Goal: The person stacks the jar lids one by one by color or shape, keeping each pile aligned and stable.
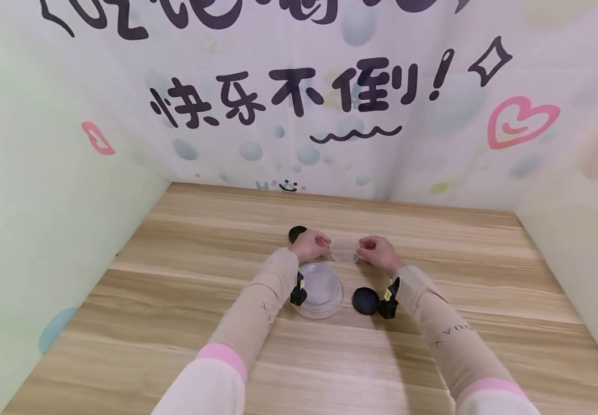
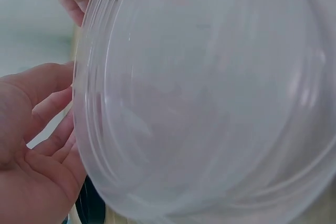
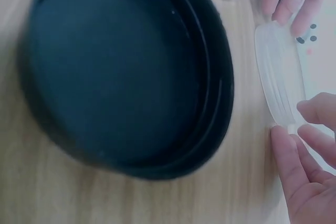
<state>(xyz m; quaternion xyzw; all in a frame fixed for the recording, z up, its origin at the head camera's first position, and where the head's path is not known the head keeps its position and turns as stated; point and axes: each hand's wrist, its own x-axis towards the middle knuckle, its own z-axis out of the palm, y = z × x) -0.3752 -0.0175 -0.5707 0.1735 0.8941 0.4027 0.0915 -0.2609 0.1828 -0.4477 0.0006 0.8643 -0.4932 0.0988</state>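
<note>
A small clear round lid [image 1: 344, 251] is between my two hands, its ridged rim [image 3: 281, 72] visible in the right wrist view. My left hand [image 1: 311, 245] holds its left edge by the fingertips. At the opposite edge, my right hand [image 1: 379, 253] pinches it between thumb and fingers. Just below the left wrist sits a larger clear round plastic container or stack of lids [image 1: 320, 291], which fills most of the left wrist view and hides the small lid there. Beside the right wrist lies a round black lid [image 1: 366, 301], hollow side up.
Another round black piece [image 1: 296, 234] lies behind my left hand, partly covered by it. Everything rests on a wood-grain table [image 1: 216, 230]. A printed cloth [image 1: 299, 155] stands along the back edge, with pale walls at both sides.
</note>
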